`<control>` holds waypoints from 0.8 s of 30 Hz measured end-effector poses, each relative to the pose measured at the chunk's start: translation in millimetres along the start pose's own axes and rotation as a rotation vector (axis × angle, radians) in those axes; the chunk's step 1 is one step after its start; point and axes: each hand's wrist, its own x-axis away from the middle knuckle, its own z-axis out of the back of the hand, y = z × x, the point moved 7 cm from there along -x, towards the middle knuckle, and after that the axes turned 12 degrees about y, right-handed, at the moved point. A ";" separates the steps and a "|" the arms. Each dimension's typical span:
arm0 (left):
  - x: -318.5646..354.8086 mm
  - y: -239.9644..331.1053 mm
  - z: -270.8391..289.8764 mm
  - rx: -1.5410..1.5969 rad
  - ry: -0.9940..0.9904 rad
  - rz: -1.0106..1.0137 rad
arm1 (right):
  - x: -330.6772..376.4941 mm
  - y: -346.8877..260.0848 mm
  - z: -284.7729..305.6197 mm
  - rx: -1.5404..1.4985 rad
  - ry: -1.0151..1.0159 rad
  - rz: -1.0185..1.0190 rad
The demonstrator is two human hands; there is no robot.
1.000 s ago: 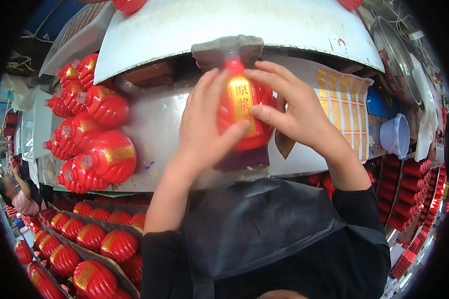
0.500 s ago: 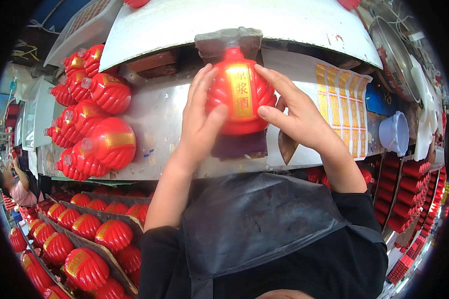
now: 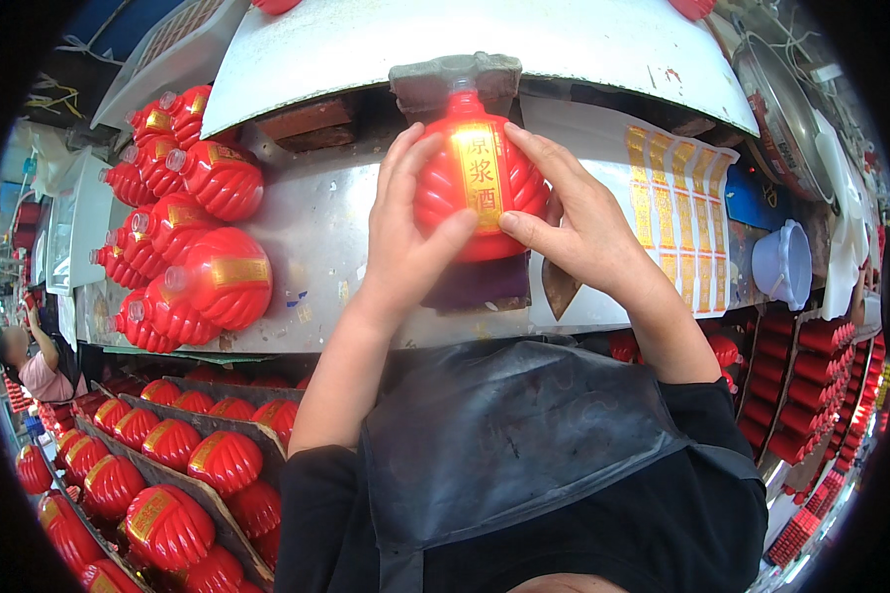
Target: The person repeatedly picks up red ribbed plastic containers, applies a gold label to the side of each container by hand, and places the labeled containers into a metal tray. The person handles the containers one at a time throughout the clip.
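A glossy red bottle [image 3: 526, 183] with swirling ribs lies on its back in front of me, its clear neck pointing away. A gold upright label [image 3: 483, 168] runs down the middle of its upper side. My left hand [image 3: 405, 222] cups the bottle's left flank, and my right hand [image 3: 585, 217] cups the right one. Both thumbs press near the label's lower end. The bottle's neck sits in a worn grey block [image 3: 405, 89]; beneath its base is a dark purple pad [image 3: 480, 287]. Just below my right hand lies a brown pointed piece [image 3: 561, 289].
More red bottles [image 3: 227, 277] are piled at the table's left. Right of my hands lies a sheet of gold labels [image 3: 667, 203], with a pale blue tub [image 3: 783, 262] beyond it. A raised white board [image 3: 544, 40] spans the back. Racked red bottles [image 3: 173, 529] fill the lower left.
My thumbs have moved closer together over the lower end of the label. The bottle stays in the same place between my hands.
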 end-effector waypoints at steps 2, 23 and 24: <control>-0.9 -5.3 0.0 0.127 -0.016 0.104 | -0.7 0.6 0.1 0.012 -0.001 0.023; -4.3 -4.8 -0.3 0.200 0.016 0.207 | -4.0 6.9 -3.4 -0.112 -0.012 -0.052; -4.9 -3.5 -1.1 0.194 0.020 0.205 | -3.1 6.2 -3.6 -0.092 -0.012 -0.076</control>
